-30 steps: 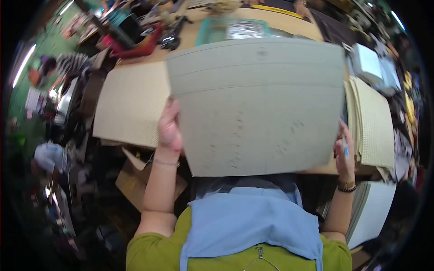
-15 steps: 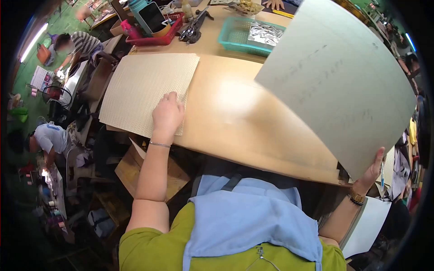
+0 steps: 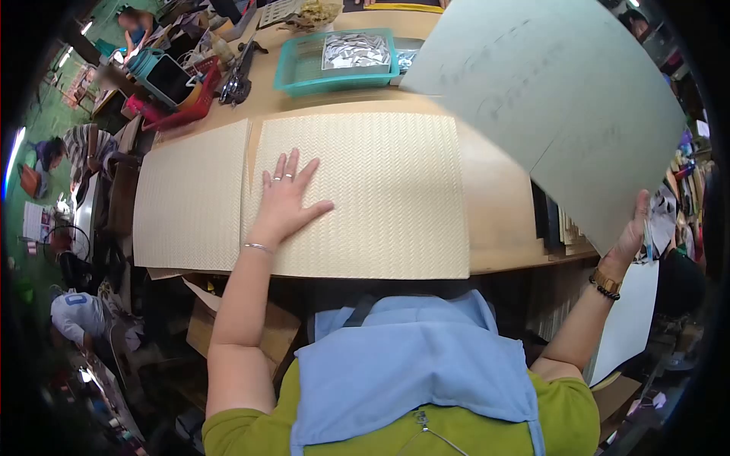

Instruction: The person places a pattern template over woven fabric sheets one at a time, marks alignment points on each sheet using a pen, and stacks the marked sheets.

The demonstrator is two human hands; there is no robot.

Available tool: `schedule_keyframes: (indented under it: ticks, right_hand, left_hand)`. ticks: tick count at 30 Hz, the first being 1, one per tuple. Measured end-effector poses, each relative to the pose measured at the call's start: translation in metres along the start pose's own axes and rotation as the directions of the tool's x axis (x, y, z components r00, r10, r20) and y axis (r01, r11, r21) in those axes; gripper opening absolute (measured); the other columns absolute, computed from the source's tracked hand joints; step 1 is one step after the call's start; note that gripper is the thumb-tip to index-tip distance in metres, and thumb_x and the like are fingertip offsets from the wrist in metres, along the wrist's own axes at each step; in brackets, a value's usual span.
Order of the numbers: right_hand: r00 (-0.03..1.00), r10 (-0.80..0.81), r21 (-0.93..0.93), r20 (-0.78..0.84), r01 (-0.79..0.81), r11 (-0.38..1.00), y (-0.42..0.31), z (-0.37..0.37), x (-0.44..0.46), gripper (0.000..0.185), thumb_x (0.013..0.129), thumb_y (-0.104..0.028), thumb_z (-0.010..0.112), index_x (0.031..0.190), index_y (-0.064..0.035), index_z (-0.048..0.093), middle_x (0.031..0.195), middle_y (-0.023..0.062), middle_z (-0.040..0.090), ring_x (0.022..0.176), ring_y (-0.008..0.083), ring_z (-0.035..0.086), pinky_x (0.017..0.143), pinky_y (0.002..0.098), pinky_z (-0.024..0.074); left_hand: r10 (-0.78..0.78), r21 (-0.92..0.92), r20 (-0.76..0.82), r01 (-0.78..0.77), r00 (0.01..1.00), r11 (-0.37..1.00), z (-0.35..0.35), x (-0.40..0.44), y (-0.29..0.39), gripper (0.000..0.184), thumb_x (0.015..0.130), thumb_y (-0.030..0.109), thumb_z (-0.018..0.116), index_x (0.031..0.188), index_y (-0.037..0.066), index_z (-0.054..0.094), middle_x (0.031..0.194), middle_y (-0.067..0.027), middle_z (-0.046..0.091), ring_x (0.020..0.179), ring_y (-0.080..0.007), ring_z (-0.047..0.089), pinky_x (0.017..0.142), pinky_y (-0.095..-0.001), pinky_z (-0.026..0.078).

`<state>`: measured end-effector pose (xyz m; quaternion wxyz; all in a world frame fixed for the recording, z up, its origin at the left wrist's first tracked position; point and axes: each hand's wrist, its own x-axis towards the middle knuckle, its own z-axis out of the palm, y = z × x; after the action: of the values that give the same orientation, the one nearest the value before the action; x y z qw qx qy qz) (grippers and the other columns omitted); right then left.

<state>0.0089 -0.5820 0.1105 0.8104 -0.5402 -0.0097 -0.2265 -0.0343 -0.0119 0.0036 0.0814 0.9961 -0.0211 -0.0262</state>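
Observation:
My left hand (image 3: 287, 199) lies with its fingers spread on a cream sheet with a woven herringbone texture (image 3: 388, 197). That sheet is flat on the table in front of me. Just left of it, and partly beneath my forearm's side, is a stack of similar cream sheets (image 3: 190, 201). My right hand (image 3: 630, 228) grips the lower right corner of a large pale grey board (image 3: 555, 99) with faint dark marks. The board is raised and tilted above the table's right side, and my fingers behind it are hidden.
At the table's back stands a teal plastic basket (image 3: 296, 72) holding a box of silvery pieces (image 3: 357, 52). A red basket (image 3: 201, 99) and a dark metal tool (image 3: 237, 83) are at the back left. White sheets (image 3: 627, 327) stand at my right. Other people work at the left.
One cream sheet now lies in the middle of the table, right of the stack. My left hand has opened flat on it. My right hand still holds the board up, and the view has shifted.

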Motion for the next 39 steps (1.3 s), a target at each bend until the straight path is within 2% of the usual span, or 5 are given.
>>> schedule_keyframes:
  ticks: [4,8,12,18,39]
  right_hand:
    - [0.978,0.188,-0.309,0.085,-0.154,0.939,0.016,-0.018,-0.005,0.034,0.100,-0.027,0.057,0.121,-0.0005,0.060,0.108,0.0054,0.067,0.092,0.0115,0.063,0.079,0.0236,0.0506]
    - [0.955,0.269,-0.453,0.126,-0.186,0.872,0.038,0.023,-0.024,0.032,0.098,-0.023,0.061,0.119,0.0009,0.061,0.103,0.0054,0.067,0.090,0.0093,0.062,0.079,0.0221,0.0499]
    - [0.895,0.404,-0.491,0.189,-0.270,0.828,0.066,0.034,-0.029,0.035,0.097,-0.022,0.062,0.122,0.0017,0.060,0.109,0.0062,0.067,0.094,0.0098,0.061,0.083,0.0229,0.0491]
    - [0.861,0.319,-0.658,0.397,0.024,0.752,0.117,0.084,-0.044,0.047,0.094,-0.012,0.064,0.135,0.0046,0.051,0.122,0.0105,0.063,0.109,0.0139,0.058,0.096,0.0263,0.0448]
    - [0.854,0.404,-0.795,0.327,0.017,0.607,0.150,0.098,-0.053,0.062,0.090,-0.010,0.069,0.142,0.0085,0.040,0.137,0.0202,0.053,0.126,0.0216,0.050,0.107,0.0309,0.0371]
  left_hand:
    - [-0.048,-0.037,-0.045,0.046,0.998,0.998,0.011,0.014,0.045,0.082,0.087,0.067,0.051,0.151,0.020,0.033,0.159,-0.0229,0.016,0.148,-0.0410,0.011,0.114,-0.0639,0.008]
    - [-0.130,-0.487,-0.189,0.022,0.973,0.873,0.028,0.028,0.061,0.064,0.100,0.055,0.034,0.152,0.017,0.030,0.157,-0.0251,0.019,0.147,-0.0418,0.010,0.114,-0.0650,0.006]
    - [-0.223,-0.324,-0.210,0.148,0.952,0.934,0.007,0.035,0.016,0.067,0.098,0.058,0.036,0.150,0.016,0.034,0.158,-0.0233,0.020,0.147,-0.0419,0.012,0.113,-0.0664,0.008]
    - [-0.261,-0.078,-0.140,0.252,0.955,0.965,0.013,0.036,-0.017,0.074,0.091,0.063,0.047,0.149,0.019,0.036,0.158,-0.0206,0.022,0.147,-0.0407,0.015,0.111,-0.0695,0.011]
    - [-0.310,-0.212,-0.187,0.270,0.932,0.939,0.015,0.047,-0.015,0.075,0.087,0.059,0.057,0.146,0.015,0.042,0.157,-0.0173,0.027,0.147,-0.0351,0.019,0.113,-0.0658,0.008]
